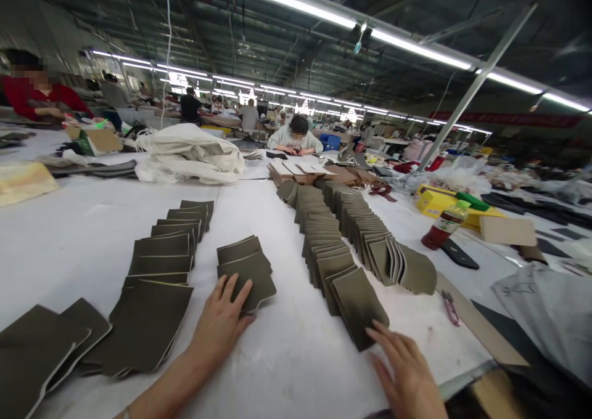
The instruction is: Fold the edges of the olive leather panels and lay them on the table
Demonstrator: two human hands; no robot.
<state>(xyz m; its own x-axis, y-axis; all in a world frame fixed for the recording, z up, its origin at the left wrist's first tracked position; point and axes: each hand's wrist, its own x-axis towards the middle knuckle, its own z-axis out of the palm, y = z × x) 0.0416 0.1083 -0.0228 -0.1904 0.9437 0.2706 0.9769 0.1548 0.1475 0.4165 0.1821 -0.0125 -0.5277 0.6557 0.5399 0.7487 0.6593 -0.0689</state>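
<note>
My left hand (222, 323) lies with spread fingers on the near piece of a short overlapped pile of olive-green cut panels (245, 274). My right hand (404, 370) has its fingers apart, the fingertips at the near right corner of the front panel (361, 305) in a long overlapped row. A second long row of the same panels (361, 222) runs beside it on the right. To the left of my left hand is another fanned row of larger olive panels (150, 320), and more panels (39, 351) lie at the far left.
On the right are a bottle of red drink (446, 225), a dark phone (460, 254), pink-handled thread snips (450, 308) and a yellow box (437, 202). A white cloth bundle (189, 154) sits at the back left. A person (296, 138) works across the white table (277, 370).
</note>
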